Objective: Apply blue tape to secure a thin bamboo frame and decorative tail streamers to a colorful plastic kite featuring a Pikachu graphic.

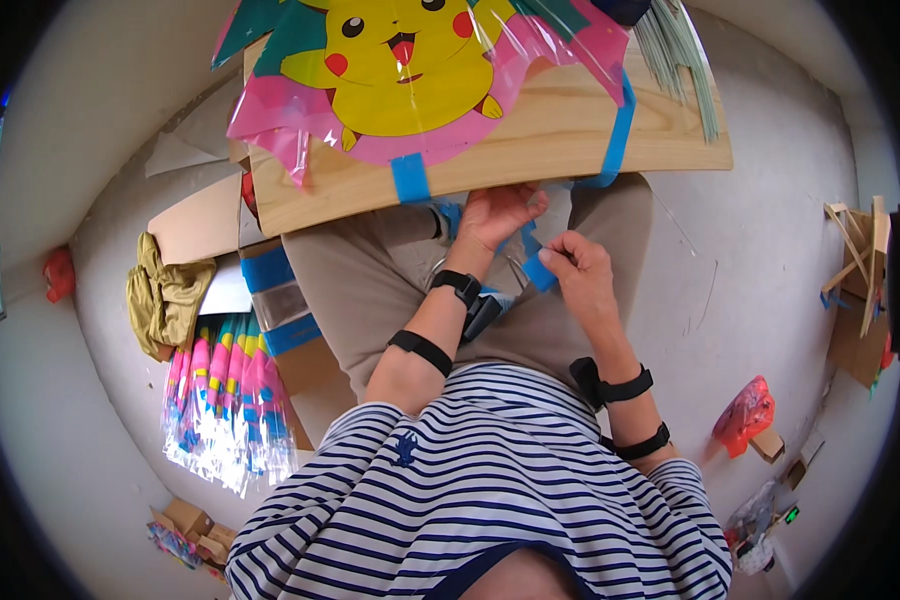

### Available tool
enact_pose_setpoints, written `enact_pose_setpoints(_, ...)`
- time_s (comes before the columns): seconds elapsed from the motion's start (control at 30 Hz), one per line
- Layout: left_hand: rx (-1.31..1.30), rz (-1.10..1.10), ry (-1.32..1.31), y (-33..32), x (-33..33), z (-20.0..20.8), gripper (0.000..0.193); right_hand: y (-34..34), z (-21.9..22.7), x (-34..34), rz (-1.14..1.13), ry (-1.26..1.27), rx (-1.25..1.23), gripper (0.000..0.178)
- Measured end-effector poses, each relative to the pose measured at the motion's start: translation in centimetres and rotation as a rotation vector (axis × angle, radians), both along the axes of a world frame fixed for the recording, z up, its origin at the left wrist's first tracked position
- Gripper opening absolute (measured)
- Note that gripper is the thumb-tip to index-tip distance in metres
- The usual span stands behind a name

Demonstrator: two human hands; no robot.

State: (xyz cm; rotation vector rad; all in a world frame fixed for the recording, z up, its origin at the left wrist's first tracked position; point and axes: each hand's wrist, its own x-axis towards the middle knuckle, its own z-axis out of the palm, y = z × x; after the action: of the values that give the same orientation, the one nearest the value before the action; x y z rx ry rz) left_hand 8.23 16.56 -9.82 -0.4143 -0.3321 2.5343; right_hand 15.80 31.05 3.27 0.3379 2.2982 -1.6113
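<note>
My right hand (pixel 582 275) is closed, with thumb and fingertips pinching a piece of blue tape (pixel 540 273) above my lap. More blue tape (pixel 528 238) shows between the two hands. At the near edge of the wooden table (pixel 550 130), my left hand (pixel 498 215) has its fingers curled; what they hold, if anything, is hidden. On the table lies a shiny plastic sheet (pixel 410 90) with a yellow cartoon figure on pink and green. Blue tape strips (pixel 410 178) wrap over the table's edge, one near each hand.
A bundle of thin pale sticks (pixel 678 65) lies at the table's right. To the left are a cardboard box (pixel 310 370), folded pink and blue plastic pieces (pixel 225 390) and an olive cloth (pixel 170 290). A red plastic bag (pixel 745 415) and wooden pieces (pixel 860 260) are at right.
</note>
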Motion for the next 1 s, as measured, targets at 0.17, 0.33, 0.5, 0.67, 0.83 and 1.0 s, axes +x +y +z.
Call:
enact_pose_setpoints(0.17, -0.343, -0.290, 0.006, 1.7, 0.5, -1.8, 0.022, -0.2, 0.5, -0.1, -0.019, 0.047, -0.024, 0.011)
enact_pose_setpoints(0.33, -0.668, -0.532, -0.005, -0.5, 1.8, -2.0, 0.013, 0.6, 2.0, -0.5, -0.044, 0.076, 0.013, 0.009)
enact_pose_setpoints(0.5, -0.563, -0.326, -0.087, -3.2, 1.6, 0.7, 0.009, 1.4, 0.7, -0.4, -0.056, 0.078, -0.024, 0.010)
enact_pose_setpoints(0.67, -0.285, -0.121, -0.027, -5.1, 2.8, 0.0, 0.015, 1.1, 1.1, -0.1, -0.048, 0.060, -0.023, 0.010)
enact_pose_setpoints(0.83, -0.227, 0.014, -0.066, -5.0, 2.5, -0.7, 0.017, 0.7, 0.7, 0.1, -0.054, 0.050, -0.030, 0.011)
enact_pose_setpoints(1.0, -0.101, 0.163, -0.145, -4.4, 1.6, -1.4, 0.025, 0.4, 0.4, 0.1, -0.043, 0.055, -0.031, 0.011)
